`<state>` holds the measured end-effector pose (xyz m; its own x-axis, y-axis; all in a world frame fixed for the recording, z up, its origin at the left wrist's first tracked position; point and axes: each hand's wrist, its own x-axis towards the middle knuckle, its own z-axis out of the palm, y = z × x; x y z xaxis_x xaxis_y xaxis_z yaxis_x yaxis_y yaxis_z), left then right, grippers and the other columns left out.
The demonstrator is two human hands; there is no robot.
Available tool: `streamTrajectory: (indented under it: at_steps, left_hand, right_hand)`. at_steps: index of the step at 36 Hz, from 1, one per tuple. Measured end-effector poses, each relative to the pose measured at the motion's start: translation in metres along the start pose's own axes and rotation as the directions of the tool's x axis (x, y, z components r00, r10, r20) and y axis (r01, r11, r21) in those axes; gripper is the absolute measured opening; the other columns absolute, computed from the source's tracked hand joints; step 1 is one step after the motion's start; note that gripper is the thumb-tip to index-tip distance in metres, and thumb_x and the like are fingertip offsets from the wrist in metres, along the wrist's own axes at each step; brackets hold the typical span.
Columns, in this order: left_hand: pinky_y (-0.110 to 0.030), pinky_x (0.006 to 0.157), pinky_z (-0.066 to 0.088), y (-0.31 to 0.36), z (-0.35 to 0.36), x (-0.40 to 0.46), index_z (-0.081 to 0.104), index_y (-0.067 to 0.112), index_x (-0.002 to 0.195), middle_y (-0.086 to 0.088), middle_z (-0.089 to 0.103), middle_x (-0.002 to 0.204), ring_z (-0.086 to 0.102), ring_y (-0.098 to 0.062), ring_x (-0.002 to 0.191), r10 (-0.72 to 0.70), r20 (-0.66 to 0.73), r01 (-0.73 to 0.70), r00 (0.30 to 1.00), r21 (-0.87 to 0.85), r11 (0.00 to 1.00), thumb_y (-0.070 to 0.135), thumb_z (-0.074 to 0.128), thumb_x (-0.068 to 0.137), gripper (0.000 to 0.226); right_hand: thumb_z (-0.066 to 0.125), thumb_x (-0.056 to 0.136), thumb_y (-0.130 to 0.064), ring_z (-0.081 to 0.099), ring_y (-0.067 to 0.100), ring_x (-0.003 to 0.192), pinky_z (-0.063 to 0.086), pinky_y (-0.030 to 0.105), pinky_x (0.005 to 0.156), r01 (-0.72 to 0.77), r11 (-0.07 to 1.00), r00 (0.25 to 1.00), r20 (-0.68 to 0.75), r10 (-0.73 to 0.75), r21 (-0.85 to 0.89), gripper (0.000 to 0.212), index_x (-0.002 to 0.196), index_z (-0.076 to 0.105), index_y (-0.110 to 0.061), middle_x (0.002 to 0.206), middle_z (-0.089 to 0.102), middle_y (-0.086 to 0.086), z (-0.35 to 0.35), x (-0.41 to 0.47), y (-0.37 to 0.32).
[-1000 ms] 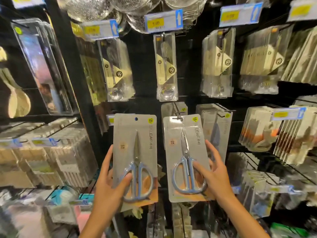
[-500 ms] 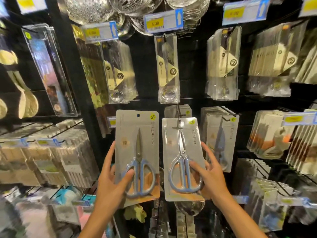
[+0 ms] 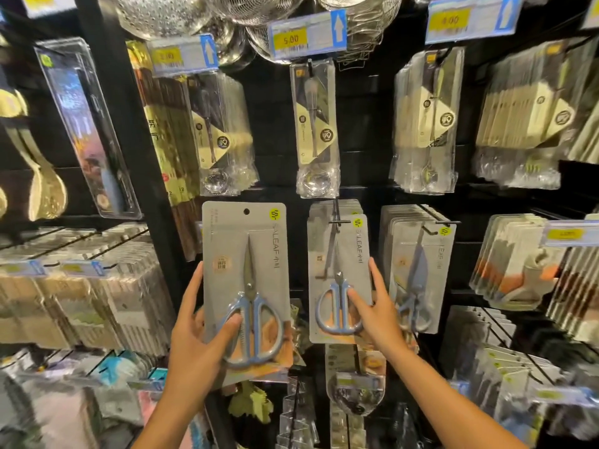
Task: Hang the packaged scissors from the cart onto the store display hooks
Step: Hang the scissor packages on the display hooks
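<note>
My left hand grips a grey card pack of blue-handled scissors by its lower left, thumb across the handles, held upright in front of the display. My right hand pinches a second scissors pack at its lower right edge. That pack is threaded on a black display hook, whose rod shows in front of the card, with more identical packs behind it. A further row of scissors packs hangs to the right.
Packaged spoons and ladles hang on the row above, under yellow price tags. A black upright post stands left of the scissors. Metal strainers hang at the top. Stacked packs fill the left shelves.
My right hand has pushed its scissors pack back along the hook toward the packs behind. The left pack has stayed in my left hand; the view has shifted slightly.
</note>
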<state>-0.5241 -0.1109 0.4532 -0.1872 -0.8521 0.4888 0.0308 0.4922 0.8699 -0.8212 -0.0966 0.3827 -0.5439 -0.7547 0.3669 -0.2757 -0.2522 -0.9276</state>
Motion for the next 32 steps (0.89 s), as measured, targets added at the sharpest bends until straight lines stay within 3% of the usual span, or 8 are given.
streamTrajectory:
  at_steps: [3, 8, 12, 15, 21, 26, 29, 32]
  left_hand:
    - [-0.017, 0.085, 0.057, 0.002, 0.001, 0.002, 0.033, 0.052, 0.15, 0.038, 0.06, 0.128, 0.065, 0.001, 0.115, 0.003, -0.011, -0.004, 1.0, -0.027, 1.0, 0.003, 0.07, 0.088, 0.087]
    - [-0.021, 0.088, 0.058, 0.003, 0.0, 0.003, 0.032, 0.054, 0.149, 0.034, 0.065, 0.123, 0.067, -0.001, 0.112, 0.004, -0.021, -0.005, 1.0, -0.038, 0.999, 0.005, 0.071, 0.088, 0.088]
    - [-0.018, 0.084, 0.058, 0.002, 0.002, 0.004, 0.033, 0.052, 0.15, 0.036, 0.063, 0.124, 0.066, 0.0, 0.114, 0.009, -0.012, -0.009, 1.0, -0.032, 0.999, 0.003, 0.071, 0.087, 0.088]
    - [-0.025, 0.092, 0.057, 0.001, 0.002, 0.004, 0.031, 0.051, 0.151, 0.036, 0.06, 0.129, 0.064, -0.001, 0.118, 0.029, 0.008, -0.029, 1.0, -0.021, 0.999, 0.002, 0.071, 0.087, 0.09]
    - [-0.029, 0.095, 0.057, -0.002, 0.001, 0.003, 0.03, 0.051, 0.152, 0.033, 0.056, 0.137, 0.064, -0.004, 0.12, 0.054, 0.04, -0.053, 0.998, -0.018, 0.998, 0.005, 0.072, 0.086, 0.09]
    - [-0.026, 0.094, 0.057, -0.007, 0.003, 0.004, 0.029, 0.048, 0.153, 0.03, 0.053, 0.142, 0.062, -0.006, 0.123, 0.055, 0.057, -0.053, 0.997, -0.037, 0.998, 0.008, 0.073, 0.086, 0.089]
    - [-0.02, 0.091, 0.055, -0.007, 0.01, 0.001, 0.028, 0.041, 0.155, 0.037, 0.053, 0.138, 0.062, -0.002, 0.122, 0.072, 0.073, -0.068, 0.995, -0.046, 0.997, 0.003, 0.071, 0.087, 0.088]
    - [-0.02, 0.089, 0.056, -0.011, 0.016, -0.002, 0.026, 0.036, 0.156, 0.038, 0.056, 0.134, 0.064, -0.004, 0.12, 0.075, 0.095, -0.07, 0.993, -0.064, 0.996, 0.002, 0.069, 0.088, 0.087]
  right_hand:
    - [0.059, 0.101, -0.028, 0.067, -0.002, 0.096, 0.058, 0.019, 0.072, -0.006, 0.995, 1.0, 0.009, 0.007, -0.097, 0.077, 0.155, 0.009, -0.05, 0.147, 0.05, -0.012, 0.004, 0.016, 0.003]
    - [0.056, 0.101, -0.038, 0.069, 0.019, 0.083, 0.061, 0.049, 0.082, -0.054, 0.975, 0.998, 0.013, 0.058, -0.215, 0.078, 0.15, -0.001, -0.061, 0.146, 0.054, -0.001, 0.011, 0.037, 0.014]
    - [0.057, 0.102, -0.031, 0.066, 0.041, 0.11, 0.058, 0.054, 0.089, -0.078, 0.971, 0.997, -0.032, 0.073, -0.227, 0.078, 0.153, 0.003, -0.054, 0.136, 0.062, 0.01, 0.016, 0.046, 0.016]
    - [0.058, 0.101, -0.032, 0.054, 0.035, 0.131, 0.053, 0.055, 0.099, -0.062, 0.968, 0.998, -0.043, 0.053, -0.241, 0.084, 0.148, -0.005, -0.063, 0.15, 0.048, 0.003, 0.018, 0.046, 0.017]
    - [0.058, 0.099, -0.039, 0.022, 0.022, 0.151, 0.028, 0.05, 0.119, -0.001, 0.976, 0.995, -0.098, -0.021, -0.218, 0.083, 0.158, 0.0, -0.042, 0.165, 0.018, -0.003, 0.028, 0.013, 0.011]
    - [0.055, 0.095, -0.046, 0.057, 0.003, 0.126, 0.046, 0.046, 0.11, 0.046, 0.998, 0.976, 0.213, -0.054, 0.041, 0.067, 0.155, 0.025, -0.042, 0.14, 0.055, -0.016, 0.043, -0.02, -0.022]
    - [0.056, 0.1, -0.032, 0.066, 0.012, 0.116, 0.053, 0.041, 0.101, 0.08, 0.987, 0.937, 0.326, -0.123, 0.142, 0.068, 0.154, 0.019, -0.049, 0.125, 0.067, -0.011, 0.048, -0.035, -0.042]
    - [0.055, 0.103, -0.015, 0.066, 0.042, 0.092, 0.056, 0.054, 0.084, 0.121, 0.98, 0.924, 0.343, -0.169, 0.157, 0.075, 0.151, 0.017, -0.058, 0.098, 0.067, 0.02, 0.048, -0.043, -0.056]
